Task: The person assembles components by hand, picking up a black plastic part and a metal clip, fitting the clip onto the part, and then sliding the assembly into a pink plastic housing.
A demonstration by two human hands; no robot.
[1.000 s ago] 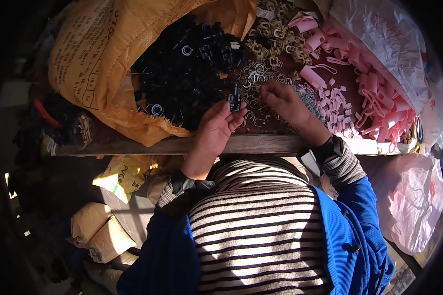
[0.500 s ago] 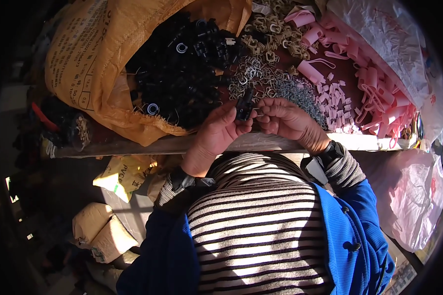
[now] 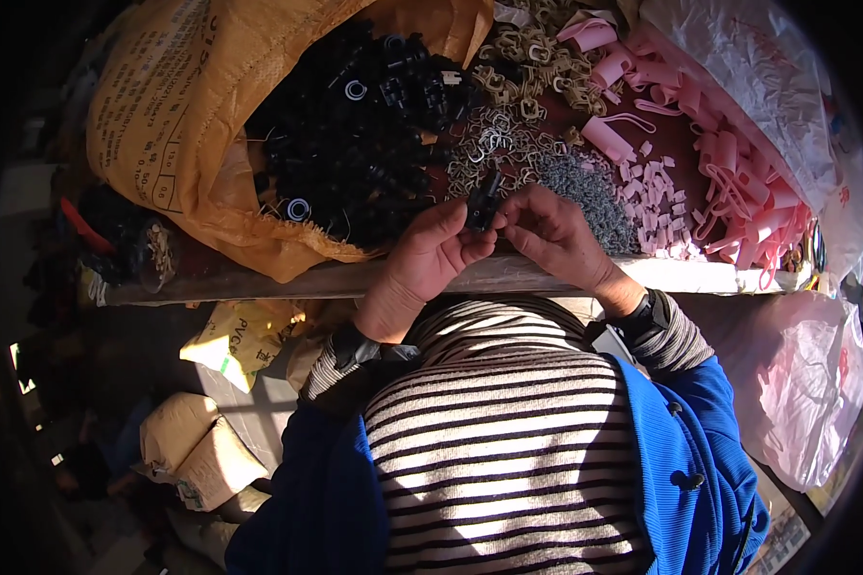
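My left hand (image 3: 427, 254) holds a small black plastic part (image 3: 484, 199) upright between thumb and fingers, above the table's near edge. Pressed against the right side of that part are the bent fingertips of my right hand (image 3: 561, 235). Whatever they pinch there is hidden by the fingers. Just beyond both hands lies a heap of small silvery metal clips (image 3: 494, 139). Beside my right hand is a pile of tiny grey pieces (image 3: 585, 192).
An orange woven sack (image 3: 192, 125) lies open at left, full of black plastic parts (image 3: 345, 144). Brass-coloured buckles (image 3: 523, 77) lie at the back. Small pink pieces (image 3: 650, 206) and pink looped straps (image 3: 738, 172) cover the right. A wooden edge (image 3: 326, 285) borders the table.
My right hand has turned and its fingers have closed in on the black part's side. The small metal piece seen at its fingertips is now out of sight. My left hand stays nearly still.
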